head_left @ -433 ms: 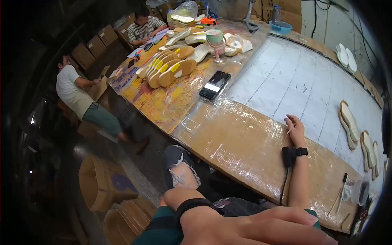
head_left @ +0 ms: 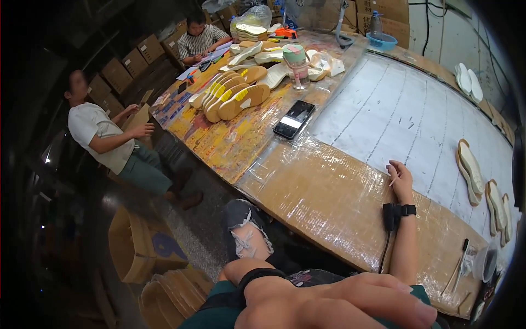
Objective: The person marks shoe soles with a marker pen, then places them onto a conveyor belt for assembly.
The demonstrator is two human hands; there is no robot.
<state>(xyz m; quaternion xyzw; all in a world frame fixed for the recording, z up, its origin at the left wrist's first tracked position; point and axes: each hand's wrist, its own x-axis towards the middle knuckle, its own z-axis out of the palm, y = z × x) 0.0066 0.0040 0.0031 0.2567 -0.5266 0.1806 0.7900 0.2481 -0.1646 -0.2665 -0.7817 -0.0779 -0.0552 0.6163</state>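
My right hand (head_left: 401, 176) lies at the near edge of the white lined sheet (head_left: 378, 109), its forearm resting on the brown covered table edge (head_left: 323, 203). Its fingers are curled round a thin pale stick (head_left: 392, 182). A black strap with a small black box (head_left: 392, 216) and a cable is on that wrist. My left hand (head_left: 339, 301) is large and close at the bottom, over my lap, with its fingers stretched to the right and nothing seen in them. Its palm is hidden. Farther off, a phone (head_left: 294, 119) lies on the table.
Shoe soles (head_left: 235, 98) are heaped beyond the phone, beside a green-and-pink container (head_left: 296, 66). More soles (head_left: 470, 171) stand along the right. A clear cup (head_left: 484, 263) is at the near right. One person (head_left: 104, 126) handles cardboard at left; another (head_left: 200, 41) sits behind.
The person in the white shirt has turned and straightened, with both hands now showing at the cardboard. My view has shifted slightly. My left hand has moved a little; my right keeps the stick.
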